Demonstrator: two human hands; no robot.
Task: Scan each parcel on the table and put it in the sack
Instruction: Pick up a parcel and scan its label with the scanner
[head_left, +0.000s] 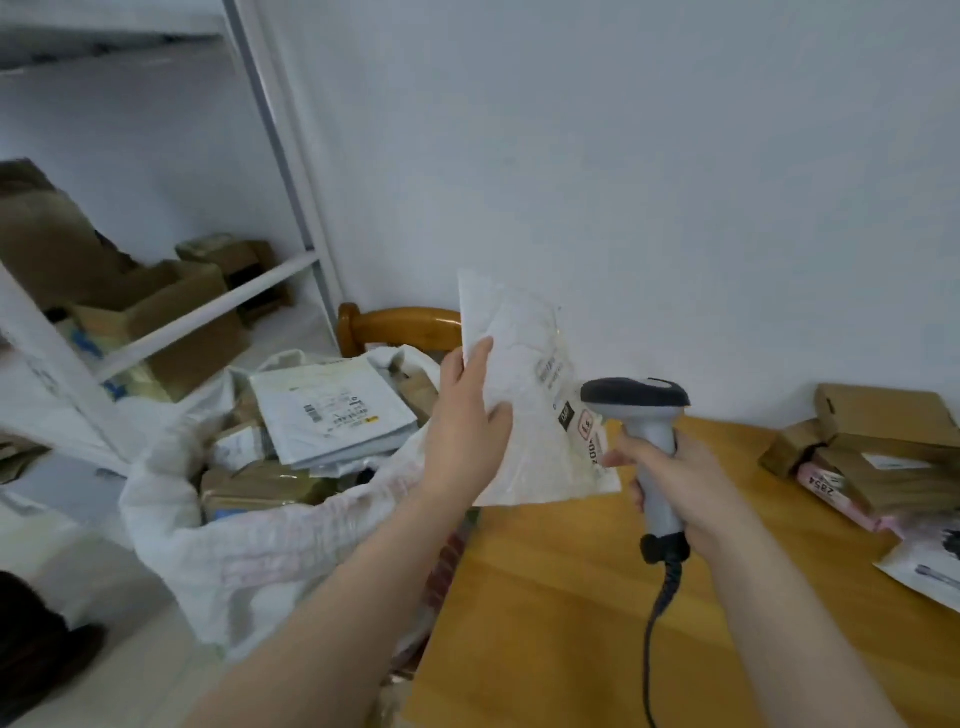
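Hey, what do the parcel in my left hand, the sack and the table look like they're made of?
Parcel: likely thin white plastic film, faintly glossy; it creases and wrinkles. Sack: probably woven white plastic, matte; a ribbed weave shows. Table: wood or wood-look laminate, smooth; grain lines show.

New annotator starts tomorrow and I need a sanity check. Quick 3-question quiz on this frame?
1. True or false: the right hand grips the scanner.
2. What does the left hand hold? A) a cardboard box B) a white parcel C) nothing
3. Fill the blank: the sack, with parcels in it, sits to the ____ of the table.

Key: 1 true; 2 B; 3 left.
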